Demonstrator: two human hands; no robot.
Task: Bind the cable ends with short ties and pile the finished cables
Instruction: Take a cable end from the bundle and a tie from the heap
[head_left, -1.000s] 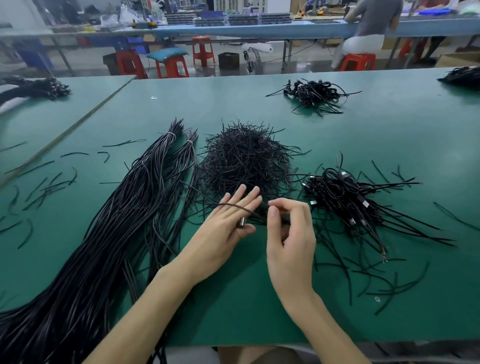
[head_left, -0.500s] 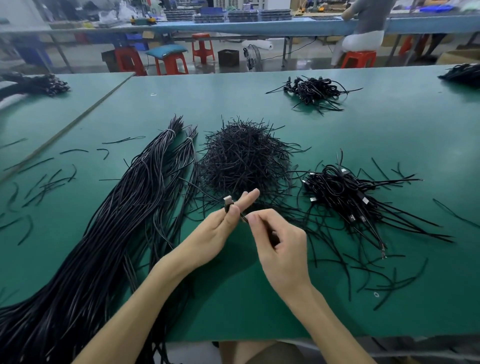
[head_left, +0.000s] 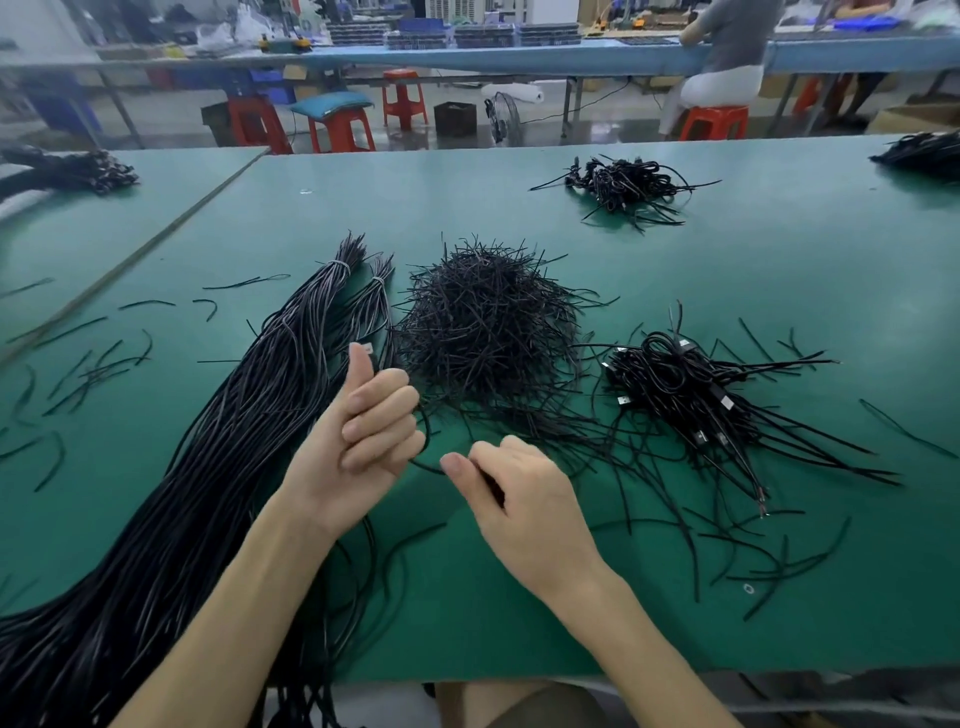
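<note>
Lying over the near left edge of the green desk, a long bundle of black cables is seen running toward the middle, banded near its far tip. Just right of it, the left hand is held raised with fingers curled shut around a thin black cable and the thumb upright; a small metal plug shows at the thumb tip. The right hand is kept low beside it, thumb and forefinger pinched on the same cable. Further back, at the desk's middle, a heap of short ties is piled. To its right, finished cables are stacked, loose ends fanning out. Near the far edge, another small pile is found.
</note>
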